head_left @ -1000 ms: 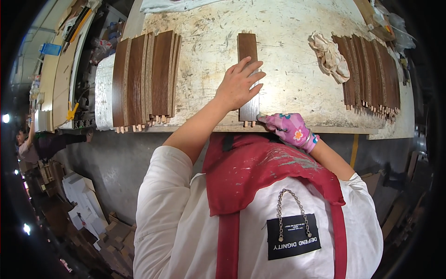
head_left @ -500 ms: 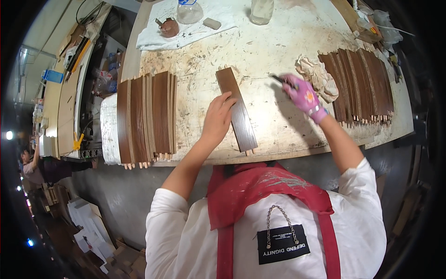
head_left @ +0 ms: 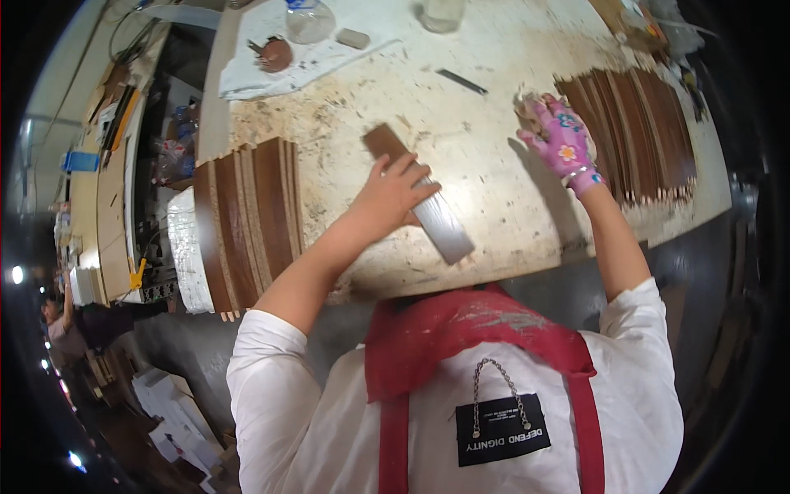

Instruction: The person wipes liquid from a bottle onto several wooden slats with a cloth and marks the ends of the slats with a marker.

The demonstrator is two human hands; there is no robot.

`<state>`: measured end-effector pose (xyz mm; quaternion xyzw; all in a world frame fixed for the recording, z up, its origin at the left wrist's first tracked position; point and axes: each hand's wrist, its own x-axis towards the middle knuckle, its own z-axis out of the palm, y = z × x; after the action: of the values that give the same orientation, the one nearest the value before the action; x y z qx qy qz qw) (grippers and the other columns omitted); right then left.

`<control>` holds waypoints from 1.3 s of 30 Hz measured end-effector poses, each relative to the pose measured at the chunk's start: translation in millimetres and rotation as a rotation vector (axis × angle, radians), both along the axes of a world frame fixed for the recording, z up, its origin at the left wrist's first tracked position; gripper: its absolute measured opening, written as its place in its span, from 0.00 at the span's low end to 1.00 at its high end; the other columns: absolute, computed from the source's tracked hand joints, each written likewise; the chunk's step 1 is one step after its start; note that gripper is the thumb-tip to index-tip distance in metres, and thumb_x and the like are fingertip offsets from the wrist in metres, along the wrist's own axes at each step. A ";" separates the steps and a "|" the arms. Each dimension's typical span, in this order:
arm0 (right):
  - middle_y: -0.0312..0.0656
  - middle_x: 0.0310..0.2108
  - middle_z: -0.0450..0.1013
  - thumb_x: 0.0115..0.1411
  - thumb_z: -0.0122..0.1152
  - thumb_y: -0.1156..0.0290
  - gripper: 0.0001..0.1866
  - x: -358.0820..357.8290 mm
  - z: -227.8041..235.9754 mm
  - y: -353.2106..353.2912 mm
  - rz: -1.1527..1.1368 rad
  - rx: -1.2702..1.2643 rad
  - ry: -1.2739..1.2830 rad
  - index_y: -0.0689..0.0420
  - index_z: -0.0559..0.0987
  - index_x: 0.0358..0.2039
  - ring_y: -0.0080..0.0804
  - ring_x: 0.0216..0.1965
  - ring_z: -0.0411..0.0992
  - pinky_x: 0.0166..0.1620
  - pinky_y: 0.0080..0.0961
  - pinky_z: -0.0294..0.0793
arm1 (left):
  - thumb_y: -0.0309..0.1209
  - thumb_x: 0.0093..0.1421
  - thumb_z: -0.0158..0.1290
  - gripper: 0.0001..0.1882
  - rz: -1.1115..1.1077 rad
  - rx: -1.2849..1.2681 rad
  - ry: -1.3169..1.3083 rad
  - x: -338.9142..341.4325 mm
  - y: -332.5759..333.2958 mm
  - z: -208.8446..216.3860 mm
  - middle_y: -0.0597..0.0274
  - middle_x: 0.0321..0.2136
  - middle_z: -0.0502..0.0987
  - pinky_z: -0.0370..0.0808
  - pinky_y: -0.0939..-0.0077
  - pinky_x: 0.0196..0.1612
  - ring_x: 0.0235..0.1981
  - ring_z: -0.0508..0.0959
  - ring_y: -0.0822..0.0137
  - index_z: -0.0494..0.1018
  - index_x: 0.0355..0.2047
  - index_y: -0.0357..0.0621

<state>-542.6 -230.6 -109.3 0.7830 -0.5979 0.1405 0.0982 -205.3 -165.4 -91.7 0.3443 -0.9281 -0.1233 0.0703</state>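
Note:
A narrow brown wood-grain board (head_left: pixel 440 222) lies at a slant in front of me, its near end catching the light. My left hand (head_left: pixel 391 198), bare, grips it around the middle, fingers reaching across its top. At the right, my right hand (head_left: pixel 564 144) wears a pink flowered glove. Its thumb and fingers close over a crumpled beige rag (head_left: pixel 531 114), mostly hidden beneath the hand. A slim black tool (head_left: pixel 461 81) rests on the worktable (head_left: pixel 354 107), beyond the board; its exact kind is unclear.
Rows of similar boards with peg ends stand at left (head_left: pixel 255 222) and right (head_left: pixel 634 136). On a white cloth (head_left: pixel 239 82) at the far left are a reddish-brown pot (head_left: pixel 276 55), a clear bottle (head_left: pixel 310 23) and a grey block (head_left: pixel 352 39). A clear container (head_left: pixel 443 15) stands farther back.
The black tool has left my right hand and lies on the table. That hand has moved right onto the rag. My left fingers have spread farther across the board, which is more slanted.

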 end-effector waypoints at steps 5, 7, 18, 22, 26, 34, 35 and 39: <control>0.50 0.51 0.69 0.59 0.55 0.70 0.23 -5.6 0.6 12.0 -0.004 0.039 -0.244 0.47 0.70 0.57 0.45 0.45 0.72 0.45 0.39 0.74 | 0.44 0.42 0.67 0.32 0.131 0.104 0.130 -15.1 5.2 -21.0 0.57 0.44 0.68 0.59 0.54 0.59 0.52 0.67 0.55 0.73 0.49 0.52; 0.49 0.43 0.72 0.60 0.54 0.69 0.23 19.2 23.8 30.6 -0.072 0.085 -0.448 0.48 0.70 0.57 0.39 0.36 0.74 0.35 0.34 0.77 | 0.45 0.42 0.67 0.31 0.158 0.090 0.180 -16.2 6.8 -26.4 0.57 0.44 0.68 0.59 0.54 0.58 0.52 0.67 0.55 0.73 0.48 0.54; 0.47 0.40 0.72 0.53 0.60 0.71 0.18 27.7 32.5 146.1 -0.125 0.446 -0.306 0.53 0.78 0.46 0.44 0.37 0.74 0.40 0.36 0.77 | 0.45 0.41 0.68 0.31 0.169 0.051 0.249 -14.3 7.6 -32.9 0.58 0.44 0.68 0.58 0.58 0.57 0.49 0.67 0.56 0.75 0.48 0.54; 0.49 0.40 0.72 0.57 0.57 0.67 0.17 53.5 46.5 141.5 0.015 0.263 -0.442 0.55 0.77 0.47 0.46 0.39 0.74 0.42 0.38 0.76 | 0.45 0.40 0.68 0.32 0.164 0.008 0.273 -13.8 8.5 -34.3 0.59 0.42 0.68 0.60 0.59 0.55 0.47 0.67 0.56 0.75 0.48 0.54; 0.47 0.41 0.72 0.55 0.59 0.64 0.21 79.3 17.1 165.4 0.232 0.161 -0.352 0.54 0.76 0.49 0.44 0.41 0.73 0.42 0.36 0.76 | 0.45 0.40 0.68 0.32 0.156 0.060 0.274 -14.0 7.2 -34.5 0.59 0.42 0.69 0.60 0.58 0.55 0.47 0.68 0.56 0.75 0.48 0.54; 0.46 0.42 0.75 0.58 0.57 0.72 0.16 -56.6 27.5 204.7 -0.186 0.360 -0.505 0.54 0.77 0.48 0.40 0.41 0.76 0.42 0.30 0.76 | 0.46 0.42 0.67 0.32 0.145 0.024 0.304 -12.2 9.6 -36.5 0.58 0.43 0.69 0.59 0.58 0.57 0.49 0.67 0.55 0.75 0.48 0.52; 0.45 0.42 0.76 0.60 0.57 0.71 0.16 -63.2 34.7 204.7 -0.363 0.454 -0.887 0.57 0.76 0.48 0.37 0.41 0.76 0.42 0.28 0.76 | 0.46 0.42 0.67 0.31 0.144 0.026 0.309 -11.8 9.4 -36.8 0.57 0.43 0.69 0.58 0.58 0.57 0.49 0.67 0.55 0.75 0.48 0.52; 0.38 0.37 0.76 0.61 0.58 0.69 0.14 -67.2 40.2 202.6 -0.449 0.390 -1.424 0.63 0.77 0.45 0.23 0.38 0.72 0.42 0.20 0.72 | 0.46 0.43 0.67 0.32 0.159 0.046 0.257 -13.9 9.6 -35.0 0.57 0.44 0.69 0.58 0.58 0.57 0.50 0.67 0.54 0.74 0.49 0.52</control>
<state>-609.8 -28.0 -69.1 0.3667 -0.6754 0.4792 -0.4239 -219.2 -155.9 -126.7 0.3998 -0.8781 -0.1815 0.1901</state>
